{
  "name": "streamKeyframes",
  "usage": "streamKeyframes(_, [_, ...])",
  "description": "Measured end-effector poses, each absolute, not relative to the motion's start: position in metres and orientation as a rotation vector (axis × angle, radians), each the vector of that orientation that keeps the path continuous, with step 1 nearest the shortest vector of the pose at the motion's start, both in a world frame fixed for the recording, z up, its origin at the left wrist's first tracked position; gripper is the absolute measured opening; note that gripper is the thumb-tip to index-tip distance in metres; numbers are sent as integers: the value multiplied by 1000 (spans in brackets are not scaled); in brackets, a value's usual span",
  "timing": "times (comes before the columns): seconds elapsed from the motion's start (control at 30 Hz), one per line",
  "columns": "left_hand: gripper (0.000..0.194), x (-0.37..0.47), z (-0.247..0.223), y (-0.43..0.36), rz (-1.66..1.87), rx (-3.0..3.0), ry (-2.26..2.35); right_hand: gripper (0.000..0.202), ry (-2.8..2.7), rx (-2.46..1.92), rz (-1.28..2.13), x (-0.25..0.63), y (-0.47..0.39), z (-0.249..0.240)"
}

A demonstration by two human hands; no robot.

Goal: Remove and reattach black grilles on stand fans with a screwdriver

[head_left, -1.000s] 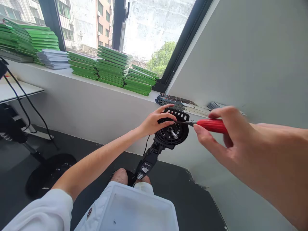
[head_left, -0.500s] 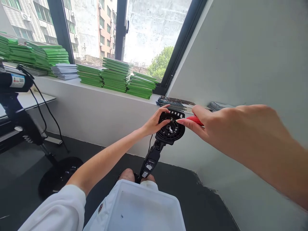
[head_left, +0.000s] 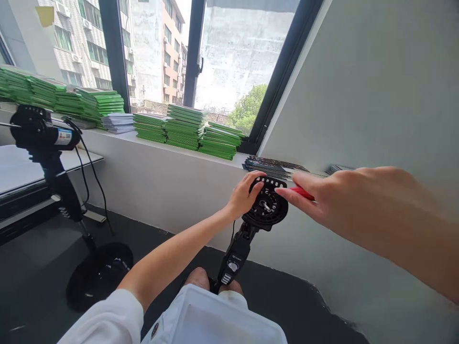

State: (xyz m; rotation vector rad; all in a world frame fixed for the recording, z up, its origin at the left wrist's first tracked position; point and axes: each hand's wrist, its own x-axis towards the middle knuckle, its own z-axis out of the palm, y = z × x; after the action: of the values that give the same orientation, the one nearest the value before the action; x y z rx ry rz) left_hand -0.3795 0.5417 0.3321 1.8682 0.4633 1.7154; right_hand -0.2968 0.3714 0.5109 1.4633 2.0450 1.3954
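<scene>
The round black back housing of a stand fan point(head_left: 266, 217) faces me, with slots along its top edge and a metal shaft at its centre. My left hand point(head_left: 244, 197) grips its upper left rim, thumb on the front and fingers behind. To the right, my right hand point(head_left: 333, 193) is closed round a red handle point(head_left: 301, 192), which looks like a screwdriver's; its fingertips are beside the housing's upper right edge. The tool's tip cannot be made out. Below the housing, the fan's black neck with a knob point(head_left: 233, 266) rises from between my knees.
A white tray point(head_left: 229, 317) rests on my lap. Stacks of green-edged booklets point(head_left: 184, 128) and dark flat sheets point(head_left: 267, 167) line the window sill. At left, another black fan stand point(head_left: 64, 186) with hanging cables stands by a white table point(head_left: 81, 162). A wall is at right.
My view has shifted, so the scene sits farther right and lower. My left thumb has moved up toward the rim, away from the housing's inner part. My right hand still holds the red handle.
</scene>
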Motion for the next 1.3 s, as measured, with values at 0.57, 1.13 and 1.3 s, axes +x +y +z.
streamKeyframes(0.57, [23,-387,351,551,1389,1735,375,26,2108,1359,1470,-293,367,511])
streamKeyframes(1.13, [19,-387,359,548,1419,1797,476,27,2049,1516,1188,-302,371,516])
streamKeyframes(1.3, [19,-387,358,548,1436,1803,452,39,1978,1582,1196,-301,368,514])
